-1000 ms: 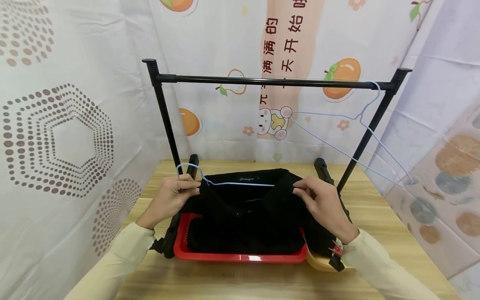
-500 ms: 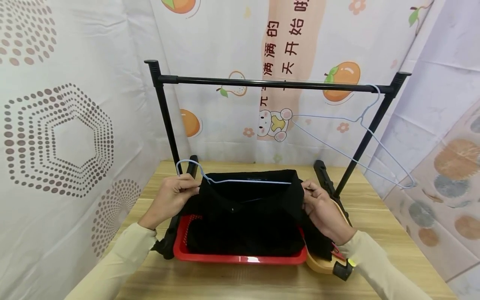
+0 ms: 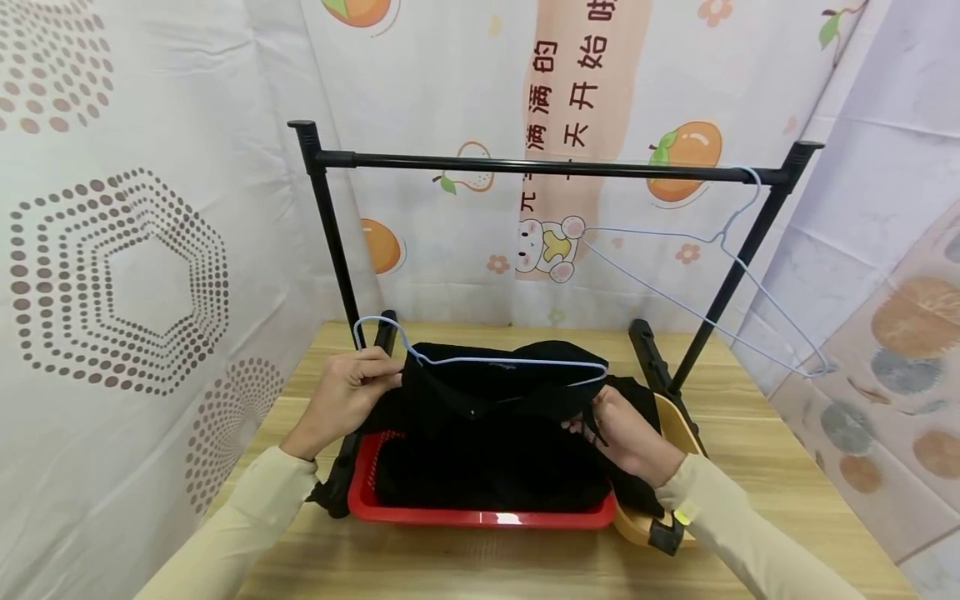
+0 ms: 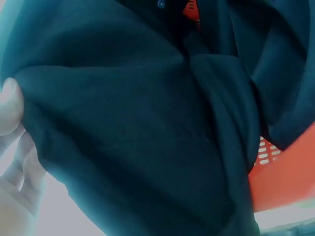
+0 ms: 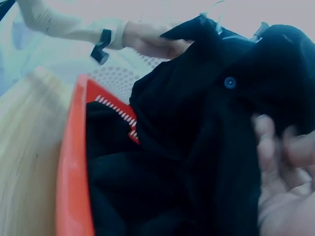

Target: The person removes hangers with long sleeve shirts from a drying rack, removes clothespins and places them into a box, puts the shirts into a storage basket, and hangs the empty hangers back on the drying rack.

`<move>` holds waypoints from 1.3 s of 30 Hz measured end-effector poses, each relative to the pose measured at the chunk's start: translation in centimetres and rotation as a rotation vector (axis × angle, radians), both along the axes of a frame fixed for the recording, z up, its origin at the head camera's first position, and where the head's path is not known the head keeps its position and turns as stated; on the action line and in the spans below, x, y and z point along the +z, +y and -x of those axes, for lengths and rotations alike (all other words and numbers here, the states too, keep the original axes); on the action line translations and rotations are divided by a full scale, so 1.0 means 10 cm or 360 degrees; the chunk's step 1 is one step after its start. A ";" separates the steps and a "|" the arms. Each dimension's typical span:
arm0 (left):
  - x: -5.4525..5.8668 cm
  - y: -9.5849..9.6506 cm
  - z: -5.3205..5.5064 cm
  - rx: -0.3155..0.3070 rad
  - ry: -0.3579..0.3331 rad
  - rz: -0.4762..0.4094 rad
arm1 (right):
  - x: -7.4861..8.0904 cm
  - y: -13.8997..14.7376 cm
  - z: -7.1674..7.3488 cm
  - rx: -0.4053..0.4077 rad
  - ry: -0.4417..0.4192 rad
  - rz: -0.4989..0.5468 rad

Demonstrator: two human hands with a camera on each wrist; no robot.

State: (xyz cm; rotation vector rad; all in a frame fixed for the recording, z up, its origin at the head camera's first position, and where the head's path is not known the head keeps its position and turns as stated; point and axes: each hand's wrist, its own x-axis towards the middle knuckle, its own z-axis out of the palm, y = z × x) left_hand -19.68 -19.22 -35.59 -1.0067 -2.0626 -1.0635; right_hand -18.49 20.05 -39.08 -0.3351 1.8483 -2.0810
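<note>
A black buttoned shirt [image 3: 442, 408] with an upright collar is spread above the red basket [image 3: 480, 518]. Through its neck opening runs a light blue wire hanger [image 3: 510, 361]; the hook sticks out at left, and the hanger's right end shows at the collar's right side. My left hand [image 3: 347, 400] pinches the shirt's left side near the hook. In the left wrist view, thumb and fingers [image 4: 12, 110] lie at the cloth's edge. My right hand [image 3: 626, 433] touches the front right part below the hanger's end, its fingers [image 5: 266, 142] loosely bent and apart, partly blurred.
Overhead stands a black clothes rack [image 3: 525, 167], with a second blue hanger [image 3: 720, 237] hooked at the right of its bar. More black cloth [image 3: 487, 483] fills the red basket. At right, a yellow basket [image 3: 678, 429] holds dark cloth on the wooden table [image 3: 420, 558].
My right hand has come off the collar's right side and moved down and inward to the shirt front. More of the hanger's right end is visible. My left hand stays put.
</note>
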 end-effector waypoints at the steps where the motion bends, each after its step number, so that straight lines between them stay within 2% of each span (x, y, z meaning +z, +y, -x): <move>1: 0.00 0.00 0.00 0.0005 0.0013 0.0008 | -0.02 -0.03 0.00 0.0043 0.0003 -0.0047; 6: 0.02 0.03 0.02 0.0008 0.0038 0.0056 | -0.10 -0.16 -0.02 0.0215 0.0129 -0.0272; 12: 0.01 0.03 0.03 -0.0019 0.0008 0.0039 | -0.05 -0.15 0.02 0.0123 0.0330 -0.0478; 24: -0.03 0.04 0.04 0.0001 -0.0030 0.0060 | 0.06 0.01 0.03 0.0006 0.0481 -0.0740; 30: -0.05 0.07 0.05 0.0008 -0.0054 0.0092 | 0.21 0.15 0.06 -0.0212 0.0498 -0.0645; 34: -0.04 0.06 0.07 0.0009 -0.0071 0.0067 | 0.34 0.25 0.06 -0.0339 0.0581 -0.0544; 37: -0.04 0.06 0.07 0.0021 -0.0080 0.0063 | 0.41 0.30 0.04 -0.0394 0.0730 -0.0532; 39: -0.04 0.07 0.07 0.0026 -0.0084 0.0080 | 0.45 0.30 0.02 -0.0401 0.0917 -0.0595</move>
